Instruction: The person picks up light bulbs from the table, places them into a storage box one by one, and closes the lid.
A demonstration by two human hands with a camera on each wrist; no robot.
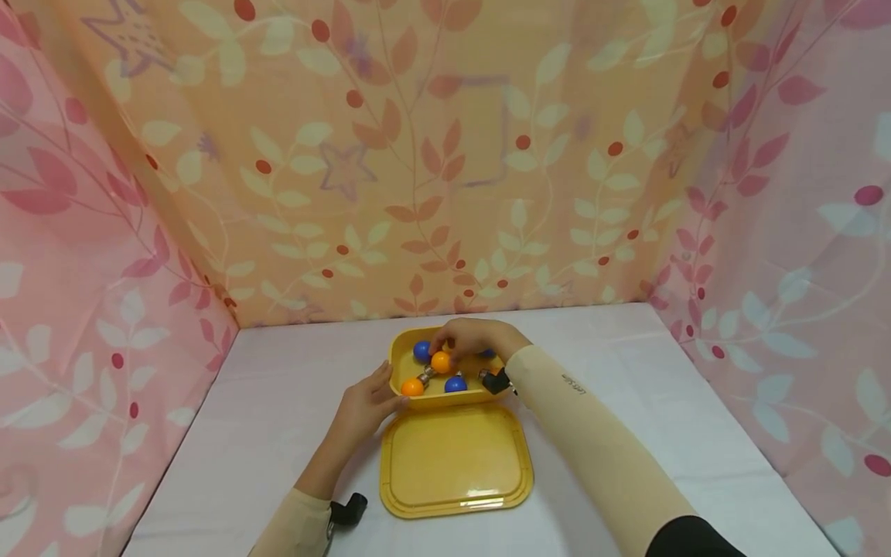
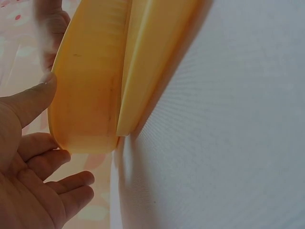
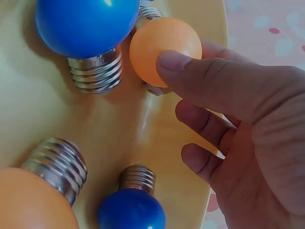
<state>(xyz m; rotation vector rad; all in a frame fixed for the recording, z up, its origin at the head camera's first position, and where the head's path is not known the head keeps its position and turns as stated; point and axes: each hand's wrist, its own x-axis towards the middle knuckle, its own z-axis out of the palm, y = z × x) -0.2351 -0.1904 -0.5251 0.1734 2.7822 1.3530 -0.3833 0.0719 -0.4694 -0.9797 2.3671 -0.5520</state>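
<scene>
My right hand (image 1: 476, 337) reaches into a shallow yellow box (image 1: 445, 400) and pinches an orange light bulb (image 3: 164, 45) between thumb and fingers. Around it in the box lie blue bulbs (image 3: 88, 26) and another orange bulb (image 1: 412, 387), with silver screw bases. A smaller-looking blue bulb (image 3: 132, 210) lies below the hand in the right wrist view. At the box's near left corner, my left hand (image 1: 365, 404) touches the wall with thumb and fingers, its other fingers loosely bent. The right hand and wrist partly hide the box's right side.
A yellow lid (image 1: 455, 460) lies flat on the white tabletop (image 1: 278, 410), right in front of the box. Patterned cloth walls (image 1: 418, 155) stand at the back and both sides. Each wrist carries a small black camera (image 1: 349, 510).
</scene>
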